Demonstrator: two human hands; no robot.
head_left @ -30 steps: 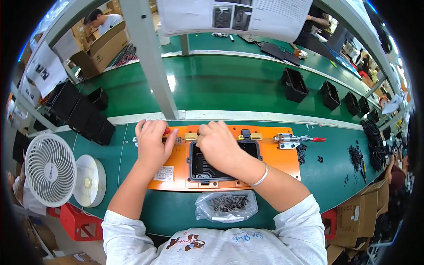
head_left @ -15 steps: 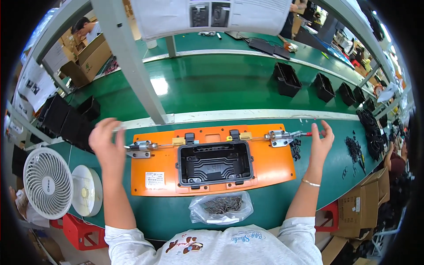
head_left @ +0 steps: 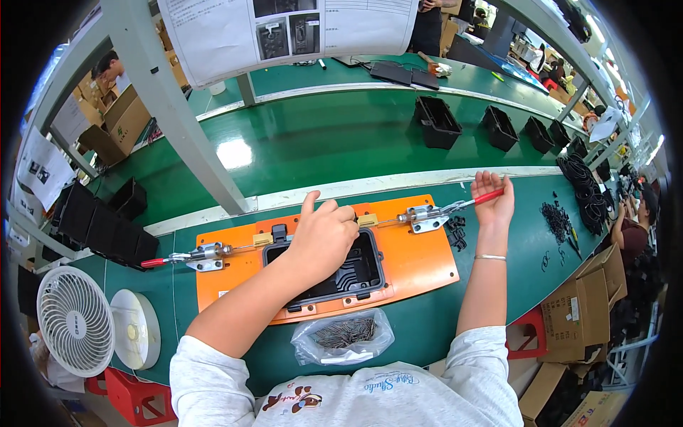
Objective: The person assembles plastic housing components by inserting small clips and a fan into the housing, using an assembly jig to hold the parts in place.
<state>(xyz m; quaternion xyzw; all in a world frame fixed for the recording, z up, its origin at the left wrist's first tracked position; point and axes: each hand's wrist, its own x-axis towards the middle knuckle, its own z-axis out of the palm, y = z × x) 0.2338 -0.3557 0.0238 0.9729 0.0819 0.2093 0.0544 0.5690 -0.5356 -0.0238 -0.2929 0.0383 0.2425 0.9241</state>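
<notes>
A black plastic housing [head_left: 352, 274] sits in a recess of the orange fixture plate [head_left: 420, 263] in front of me. My left hand [head_left: 324, 238] lies over the housing's far left part, fingers curled on its rim and the index finger raised. My right hand [head_left: 492, 203] is closed around the red handle of the right toggle clamp [head_left: 427, 217], with the lever lifted. The left toggle clamp [head_left: 203, 255] lies flat, its red handle [head_left: 153, 262] pointing left, and nothing touches it.
A clear bag of small dark screws [head_left: 341, 338] lies at the near edge. A white fan [head_left: 75, 320] stands at the left. Small black parts [head_left: 455, 231] and black rings [head_left: 580, 178] lie to the right. Black trays [head_left: 437, 121] sit on the green conveyor; cardboard boxes [head_left: 583, 306] stand at the right.
My left hand has left the left clamp handle and moved in onto the black housing. My right hand stays at the right clamp's red handle.
</notes>
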